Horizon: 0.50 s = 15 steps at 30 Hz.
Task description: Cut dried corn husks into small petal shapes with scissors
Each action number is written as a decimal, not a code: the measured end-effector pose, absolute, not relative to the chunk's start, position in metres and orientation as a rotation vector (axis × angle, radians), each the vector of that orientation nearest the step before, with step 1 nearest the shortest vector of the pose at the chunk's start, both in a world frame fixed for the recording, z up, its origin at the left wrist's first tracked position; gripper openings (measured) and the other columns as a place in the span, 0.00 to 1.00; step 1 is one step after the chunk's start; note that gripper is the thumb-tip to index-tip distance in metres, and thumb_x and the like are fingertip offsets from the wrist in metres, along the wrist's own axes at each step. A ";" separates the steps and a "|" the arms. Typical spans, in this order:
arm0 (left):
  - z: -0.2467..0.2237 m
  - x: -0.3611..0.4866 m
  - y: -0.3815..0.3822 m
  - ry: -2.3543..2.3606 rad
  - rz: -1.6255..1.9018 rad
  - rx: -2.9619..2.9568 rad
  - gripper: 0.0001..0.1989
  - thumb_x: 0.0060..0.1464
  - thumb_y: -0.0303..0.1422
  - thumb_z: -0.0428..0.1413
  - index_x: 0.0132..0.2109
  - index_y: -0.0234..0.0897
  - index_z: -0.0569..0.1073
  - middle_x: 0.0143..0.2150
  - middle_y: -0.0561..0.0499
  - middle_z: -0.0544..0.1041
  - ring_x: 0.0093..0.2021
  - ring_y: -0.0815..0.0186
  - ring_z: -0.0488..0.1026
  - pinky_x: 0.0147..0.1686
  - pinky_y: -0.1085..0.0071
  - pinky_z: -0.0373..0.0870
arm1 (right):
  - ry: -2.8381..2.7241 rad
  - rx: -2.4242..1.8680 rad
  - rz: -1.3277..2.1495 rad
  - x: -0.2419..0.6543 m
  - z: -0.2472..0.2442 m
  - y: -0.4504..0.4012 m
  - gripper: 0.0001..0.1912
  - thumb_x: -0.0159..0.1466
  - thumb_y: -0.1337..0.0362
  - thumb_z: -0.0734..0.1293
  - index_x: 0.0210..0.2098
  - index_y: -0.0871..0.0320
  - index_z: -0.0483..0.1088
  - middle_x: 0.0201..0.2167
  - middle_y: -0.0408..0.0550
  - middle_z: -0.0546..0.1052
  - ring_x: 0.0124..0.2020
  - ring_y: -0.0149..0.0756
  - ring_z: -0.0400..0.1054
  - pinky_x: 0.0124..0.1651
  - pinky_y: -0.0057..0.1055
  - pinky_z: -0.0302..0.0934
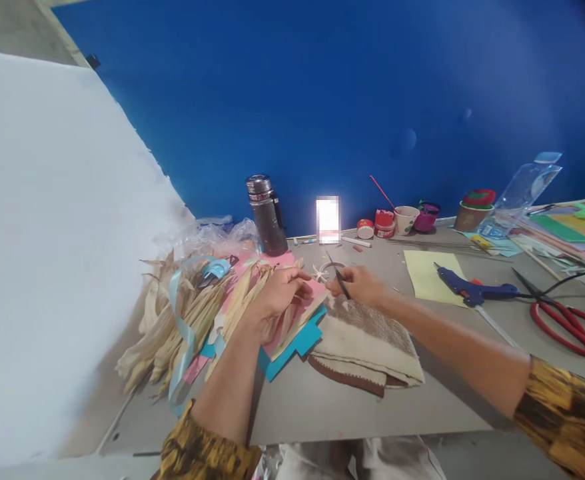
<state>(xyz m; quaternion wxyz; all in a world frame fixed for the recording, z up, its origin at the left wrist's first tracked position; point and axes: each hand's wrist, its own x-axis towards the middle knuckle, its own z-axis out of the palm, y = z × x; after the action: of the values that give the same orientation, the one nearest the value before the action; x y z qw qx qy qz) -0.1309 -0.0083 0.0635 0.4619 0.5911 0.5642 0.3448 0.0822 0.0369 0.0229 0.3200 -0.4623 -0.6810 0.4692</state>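
Observation:
My left hand [285,290] lies over dried corn husks [242,300] and a pink sheet [317,290]. Its fingers are curled, and whatever they hold is hidden. Under it, teal paper [297,343] sticks out. My right hand [360,285] is closed round a slim, dark, pointed tool [341,283], its thin tip aimed away from me; the exact kind is unclear. Between the hands lies a small pale, star-like piece [319,272], beside a ring-shaped roll [333,267]. A folded brown and cream cloth [367,347] sits below my right hand.
A dark flask [267,217] stands behind the husks, near clear plastic [217,233]. Paint jars [384,224] and a paper cup [405,220] line the wall. On the right lie a blue glue gun [475,287], red-handled scissors [565,323] and a tilted plastic bottle [522,190].

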 end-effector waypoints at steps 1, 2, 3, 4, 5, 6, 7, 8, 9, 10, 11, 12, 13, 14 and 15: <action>0.065 -0.134 -0.011 1.438 0.829 1.552 0.12 0.52 0.33 0.55 0.43 0.35 0.75 0.39 0.41 0.80 0.37 0.57 0.77 0.36 0.64 0.71 | -1.830 -1.228 1.197 0.077 0.024 0.039 0.16 0.51 0.53 0.73 0.21 0.60 0.71 0.16 0.39 0.67 0.19 0.26 0.55 0.22 0.26 0.45; 0.066 -0.137 -0.015 1.495 0.781 1.682 0.12 0.51 0.32 0.55 0.43 0.36 0.75 0.41 0.41 0.80 0.39 0.57 0.77 0.37 0.65 0.70 | -1.853 -1.233 1.170 0.072 0.024 0.040 0.16 0.50 0.54 0.73 0.19 0.60 0.69 0.14 0.38 0.64 0.19 0.26 0.54 0.22 0.26 0.44; 0.066 -0.140 -0.021 1.551 0.706 1.824 0.12 0.49 0.31 0.56 0.42 0.37 0.76 0.43 0.42 0.79 0.42 0.56 0.76 0.38 0.65 0.68 | -1.859 -1.231 1.154 0.068 0.023 0.041 0.16 0.49 0.56 0.73 0.17 0.60 0.68 0.14 0.37 0.62 0.18 0.25 0.53 0.22 0.26 0.44; 0.064 -0.143 -0.026 1.600 0.611 1.956 0.12 0.47 0.31 0.56 0.41 0.38 0.76 0.43 0.43 0.79 0.44 0.54 0.75 0.39 0.65 0.67 | -1.851 -1.221 1.149 0.064 0.021 0.041 0.14 0.48 0.58 0.73 0.17 0.60 0.67 0.13 0.37 0.62 0.18 0.25 0.52 0.22 0.26 0.44; 0.061 -0.145 -0.032 1.635 0.505 2.064 0.11 0.46 0.30 0.57 0.39 0.38 0.76 0.42 0.43 0.79 0.45 0.53 0.74 0.40 0.65 0.66 | -1.834 -1.209 1.150 0.062 0.018 0.041 0.12 0.48 0.60 0.72 0.18 0.60 0.67 0.14 0.37 0.62 0.18 0.25 0.53 0.22 0.26 0.44; 0.058 -0.147 -0.037 1.660 0.406 2.141 0.09 0.45 0.30 0.57 0.37 0.38 0.75 0.40 0.43 0.78 0.45 0.52 0.73 0.41 0.65 0.65 | -1.814 -1.199 1.151 0.061 0.016 0.039 0.10 0.48 0.61 0.72 0.19 0.60 0.68 0.14 0.38 0.63 0.19 0.26 0.54 0.22 0.26 0.45; 0.053 -0.149 -0.042 1.678 0.334 2.192 0.08 0.44 0.30 0.57 0.36 0.38 0.75 0.38 0.44 0.78 0.44 0.52 0.73 0.41 0.64 0.64 | -1.800 -1.189 1.152 0.061 0.014 0.037 0.09 0.48 0.62 0.71 0.21 0.60 0.68 0.15 0.38 0.65 0.19 0.27 0.55 0.22 0.26 0.46; 0.048 -0.150 -0.046 1.690 0.297 2.224 0.07 0.44 0.30 0.56 0.35 0.38 0.74 0.36 0.44 0.77 0.44 0.52 0.73 0.41 0.64 0.63 | -1.791 -1.181 1.148 0.063 0.012 0.034 0.08 0.48 0.63 0.71 0.23 0.60 0.69 0.17 0.40 0.67 0.20 0.27 0.57 0.23 0.26 0.48; 0.044 -0.152 -0.048 1.696 0.291 2.242 0.07 0.44 0.30 0.56 0.35 0.38 0.74 0.36 0.45 0.77 0.44 0.52 0.72 0.41 0.64 0.63 | -1.770 -1.174 1.142 0.067 0.011 0.031 0.08 0.48 0.63 0.70 0.25 0.60 0.70 0.19 0.41 0.69 0.21 0.28 0.59 0.24 0.26 0.50; 0.040 -0.153 -0.050 1.697 0.310 2.250 0.08 0.45 0.30 0.55 0.35 0.38 0.74 0.36 0.45 0.77 0.44 0.53 0.72 0.41 0.64 0.63 | -1.735 -1.169 1.136 0.072 0.011 0.028 0.09 0.48 0.62 0.70 0.27 0.60 0.70 0.21 0.42 0.70 0.22 0.29 0.60 0.24 0.27 0.51; 0.036 -0.155 -0.051 1.691 0.345 2.252 0.09 0.45 0.30 0.55 0.36 0.39 0.75 0.37 0.45 0.78 0.44 0.53 0.72 0.42 0.64 0.63 | -1.688 -1.168 1.136 0.078 0.013 0.025 0.10 0.48 0.62 0.71 0.28 0.60 0.70 0.22 0.42 0.70 0.23 0.29 0.60 0.25 0.27 0.52; 0.034 -0.156 -0.052 1.671 0.381 2.252 0.10 0.45 0.29 0.55 0.37 0.39 0.75 0.38 0.45 0.78 0.44 0.53 0.72 0.42 0.64 0.63 | -1.627 -1.166 1.145 0.085 0.015 0.023 0.12 0.47 0.61 0.71 0.29 0.60 0.70 0.22 0.42 0.70 0.23 0.29 0.60 0.25 0.27 0.52; 0.033 -0.157 -0.052 1.641 0.409 2.250 0.11 0.45 0.29 0.55 0.38 0.39 0.76 0.38 0.46 0.79 0.44 0.53 0.73 0.42 0.63 0.63 | -1.564 -1.160 1.165 0.091 0.018 0.020 0.14 0.46 0.60 0.72 0.29 0.60 0.70 0.21 0.41 0.69 0.22 0.29 0.59 0.25 0.27 0.52; 0.033 -0.158 -0.051 1.609 0.436 2.241 0.11 0.46 0.29 0.55 0.39 0.39 0.77 0.38 0.46 0.79 0.43 0.54 0.73 0.42 0.63 0.64 | -1.503 -1.148 1.193 0.096 0.022 0.018 0.15 0.45 0.60 0.73 0.29 0.60 0.69 0.21 0.40 0.68 0.22 0.29 0.58 0.25 0.27 0.51; 0.034 -0.159 -0.050 1.590 0.476 2.217 0.12 0.46 0.29 0.55 0.40 0.40 0.77 0.39 0.47 0.80 0.43 0.54 0.74 0.42 0.63 0.65 | -1.454 -1.129 1.225 0.100 0.026 0.017 0.16 0.45 0.59 0.73 0.29 0.60 0.69 0.20 0.39 0.68 0.21 0.28 0.57 0.24 0.27 0.50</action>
<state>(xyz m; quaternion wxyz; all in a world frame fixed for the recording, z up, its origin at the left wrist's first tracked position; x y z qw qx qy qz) -0.1590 -0.0502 0.0339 0.1849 0.7867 0.5643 0.1690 0.1003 0.0170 0.0261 0.4486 -0.4565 -0.5876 0.4950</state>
